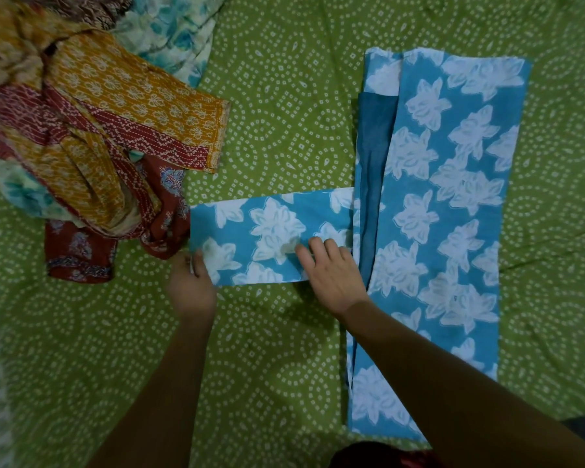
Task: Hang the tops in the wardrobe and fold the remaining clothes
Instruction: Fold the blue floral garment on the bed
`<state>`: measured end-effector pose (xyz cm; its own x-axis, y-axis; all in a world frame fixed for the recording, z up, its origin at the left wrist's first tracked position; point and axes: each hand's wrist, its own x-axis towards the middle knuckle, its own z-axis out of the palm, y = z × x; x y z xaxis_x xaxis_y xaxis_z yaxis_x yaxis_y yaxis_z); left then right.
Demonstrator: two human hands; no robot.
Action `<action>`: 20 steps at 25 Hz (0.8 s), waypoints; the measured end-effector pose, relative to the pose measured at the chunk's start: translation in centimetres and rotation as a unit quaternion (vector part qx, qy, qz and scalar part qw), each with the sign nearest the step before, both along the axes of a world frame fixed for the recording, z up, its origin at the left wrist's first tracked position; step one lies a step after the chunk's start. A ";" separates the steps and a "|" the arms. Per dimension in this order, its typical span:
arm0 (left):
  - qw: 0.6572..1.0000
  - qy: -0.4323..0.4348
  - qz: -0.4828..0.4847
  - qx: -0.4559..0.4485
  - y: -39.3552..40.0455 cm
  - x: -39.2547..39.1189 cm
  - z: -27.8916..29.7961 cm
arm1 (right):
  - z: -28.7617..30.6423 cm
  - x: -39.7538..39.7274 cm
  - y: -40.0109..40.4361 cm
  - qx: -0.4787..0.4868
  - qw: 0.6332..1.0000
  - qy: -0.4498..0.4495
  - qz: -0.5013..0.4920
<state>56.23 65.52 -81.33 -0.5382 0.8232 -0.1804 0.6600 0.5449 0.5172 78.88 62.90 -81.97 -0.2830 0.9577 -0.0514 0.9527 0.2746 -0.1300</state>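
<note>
One blue top, white-flowered, lies flat at 3 o'clock on the green bed, its sleeve stretched toward 9. One heap sits at 10. Two hands: left pinches the cuff, right presses flat, released.

Blue floral top: thin woven cloth, matt, looking smooth and flat; white flower print showing softly on the turquoise ground.
Sleeve: same printed cloth, lying flat with crisp edges, no sheen showing.
Inner face of top: plain darker blue cloth, matt, unprinted.
Green bedsheet: matt cloth, white dotted print, creasing lightly.
Mustard garment: cloth with a rougher, stitched-looking surface, white leaf print, maroon dotted border.
Maroon garment: soft matt cloth, crumpling, small blue motifs.
Pale teal floral fabric: light cloth, appearing slightly crinkled, matt.
</note>
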 end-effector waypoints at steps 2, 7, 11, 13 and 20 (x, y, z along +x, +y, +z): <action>0.997 0.017 -0.006 -0.071 -0.8 -0.4 -0.7 | 0.4 0.3 -0.4 -0.128 0.990 0.014 0.047; 0.997 0.011 0.017 -0.068 0.8 0.0 -1.3 | 0.8 1.5 -1.1 -0.154 0.981 0.114 -0.024; 0.991 0.012 -0.031 -0.128 2.3 0.2 -1.2 | 0.1 0.9 1.0 -0.237 0.926 0.178 -0.233; 0.990 -0.037 -0.003 -0.138 3.2 0.4 -0.3 | 0.4 -0.2 1.9 -0.350 0.873 0.298 -0.159; 0.953 -0.200 -0.187 0.126 3.6 15.5 8.2 | 5.6 7.1 1.0 -0.259 0.478 0.700 -0.463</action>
<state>71.75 69.15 -73.13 -0.1273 0.9886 -0.0802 0.5066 0.1343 0.8517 85.98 63.87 -76.39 0.1457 0.6677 -0.7300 -0.4861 -0.5944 -0.6407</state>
